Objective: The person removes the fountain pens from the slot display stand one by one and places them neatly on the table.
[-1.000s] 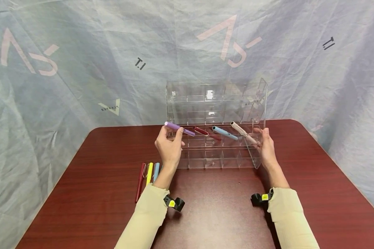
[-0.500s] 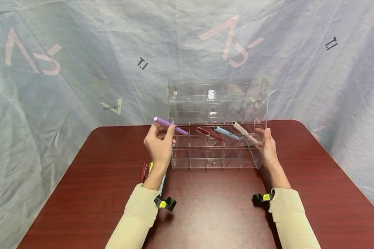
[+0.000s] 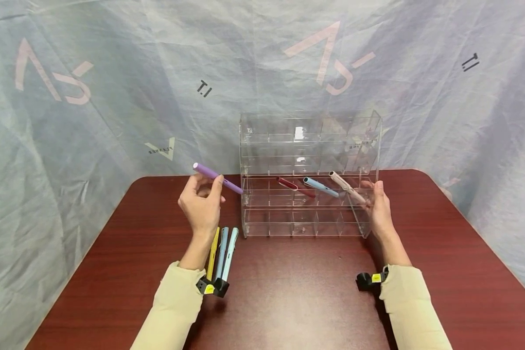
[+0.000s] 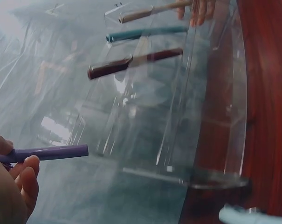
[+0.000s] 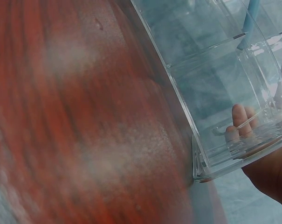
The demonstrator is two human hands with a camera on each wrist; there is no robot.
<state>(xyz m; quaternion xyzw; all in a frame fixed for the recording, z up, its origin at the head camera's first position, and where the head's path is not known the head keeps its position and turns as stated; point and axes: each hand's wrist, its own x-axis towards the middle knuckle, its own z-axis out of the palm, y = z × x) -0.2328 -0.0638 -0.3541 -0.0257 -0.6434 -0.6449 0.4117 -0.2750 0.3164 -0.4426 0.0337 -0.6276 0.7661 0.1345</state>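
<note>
My left hand (image 3: pixel 201 204) pinches a purple pen (image 3: pixel 207 171) between thumb and fingers. The pen slants down to the right, its lower tip overlapping the left side of a clear acrylic rack (image 3: pixel 304 207) in the head view. In the left wrist view the purple pen (image 4: pixel 61 152) points toward the rack. My right hand (image 3: pixel 379 209) grips the rack's right side, with fingertips (image 5: pixel 238 114) visible through the plastic. On the middle tier lean a dark red pen (image 3: pixel 287 183), a light blue pen (image 3: pixel 319 186) and an off-white pen (image 3: pixel 343 182).
Left of the rack, a yellow pen (image 3: pixel 213 253), a blue pen (image 3: pixel 222 253) and a pale blue pen (image 3: pixel 231 253) lie on the reddish-brown table (image 3: pixel 297 291), partly under the left forearm. A printed grey cloth (image 3: pixel 245 58) hangs behind the table.
My left hand has drawn the purple pen leftward, from in front of the rack to its left side. The right hand keeps its hold. The left arm now covers the table's dark red pen.
</note>
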